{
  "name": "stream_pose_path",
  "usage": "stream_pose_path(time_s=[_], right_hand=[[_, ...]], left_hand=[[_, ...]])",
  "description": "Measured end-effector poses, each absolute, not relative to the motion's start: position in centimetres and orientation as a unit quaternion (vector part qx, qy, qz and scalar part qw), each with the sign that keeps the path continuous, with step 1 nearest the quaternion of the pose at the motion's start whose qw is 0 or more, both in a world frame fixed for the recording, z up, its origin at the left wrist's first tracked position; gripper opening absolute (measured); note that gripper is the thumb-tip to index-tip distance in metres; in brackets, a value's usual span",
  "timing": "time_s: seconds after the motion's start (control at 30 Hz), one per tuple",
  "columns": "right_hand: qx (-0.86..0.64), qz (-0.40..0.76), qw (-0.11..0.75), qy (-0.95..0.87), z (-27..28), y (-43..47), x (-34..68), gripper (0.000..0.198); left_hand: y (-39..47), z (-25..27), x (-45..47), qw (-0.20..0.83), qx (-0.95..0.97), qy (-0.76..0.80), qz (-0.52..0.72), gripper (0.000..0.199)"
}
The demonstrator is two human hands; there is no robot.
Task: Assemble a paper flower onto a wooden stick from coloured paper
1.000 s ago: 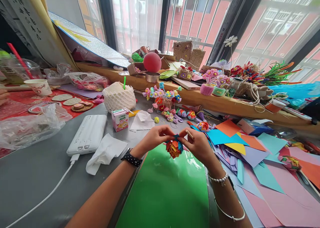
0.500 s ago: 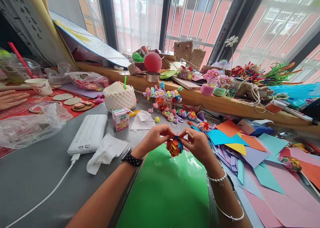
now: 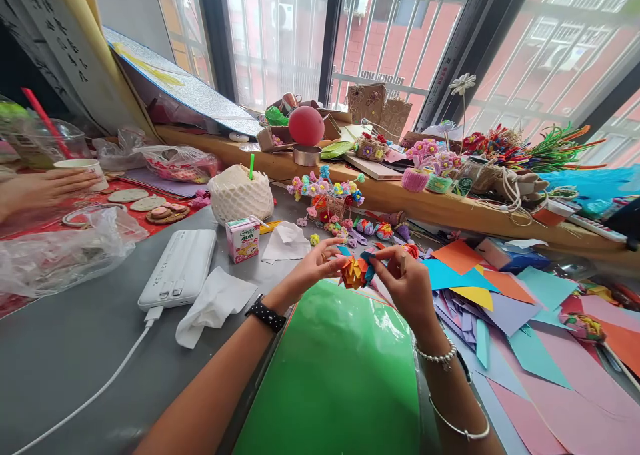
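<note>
Between my two hands hangs a folded paper flower (image 3: 354,272) with yellow and orange petals and blue paper at its edges. My left hand (image 3: 316,266) holds its left side, thumb and fingers pinching near a blue tip. My right hand (image 3: 407,278) pinches the blue paper on the right of the flower between thumb and fingers. The flower is held above the far end of a shiny green board (image 3: 345,368). Behind it lie several finished paper flowers (image 3: 384,231) in mixed colours, partly hidden by my right hand.
Coloured paper sheets (image 3: 530,335) cover the right side. On the left are a white power bank (image 3: 177,267) with a cable, crumpled tissue (image 3: 215,305), a small drink carton (image 3: 243,240) and a netted coconut (image 3: 241,194). A co-worker's hand (image 3: 50,188) is by a paper cup (image 3: 90,172).
My hands have drawn slightly apart and the flower has risen and turned a little. My left fingers have straightened. The co-worker's hand has moved right, to the paper cup.
</note>
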State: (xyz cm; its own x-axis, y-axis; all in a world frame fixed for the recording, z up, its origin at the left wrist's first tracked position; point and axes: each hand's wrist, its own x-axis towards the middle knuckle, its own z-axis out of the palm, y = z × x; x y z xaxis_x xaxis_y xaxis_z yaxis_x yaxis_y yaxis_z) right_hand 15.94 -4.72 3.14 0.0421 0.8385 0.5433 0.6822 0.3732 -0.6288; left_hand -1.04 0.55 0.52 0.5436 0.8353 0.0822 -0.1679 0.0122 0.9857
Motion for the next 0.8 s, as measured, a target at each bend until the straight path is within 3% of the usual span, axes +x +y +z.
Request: stream_pose_path(time_s=[0.1,0.27,0.57,0.8], right_hand=[[-0.563,0.075,0.485,-0.665,3.18,-4.77,15.82,0.014],[-0.562,0.079,0.49,-0.662,3.14,-4.67,15.81,0.012],[-0.533,0.121,0.45,-0.706,3.32,-4.55,16.63,0.02],[-0.542,0.063,0.432,-0.718,3.18,-4.4,16.39,0.014]], left_hand=[[0.34,0.54,-1.02,0.706,0.569,0.256,0.336,0.065],[0.1,0.65,-0.74,0.701,0.566,0.239,0.362,0.069],[0.04,0.78,-0.54,0.679,0.572,0.249,0.387,0.049],[0.06,0.58,-0.33,0.651,0.604,0.26,0.38,0.043]])
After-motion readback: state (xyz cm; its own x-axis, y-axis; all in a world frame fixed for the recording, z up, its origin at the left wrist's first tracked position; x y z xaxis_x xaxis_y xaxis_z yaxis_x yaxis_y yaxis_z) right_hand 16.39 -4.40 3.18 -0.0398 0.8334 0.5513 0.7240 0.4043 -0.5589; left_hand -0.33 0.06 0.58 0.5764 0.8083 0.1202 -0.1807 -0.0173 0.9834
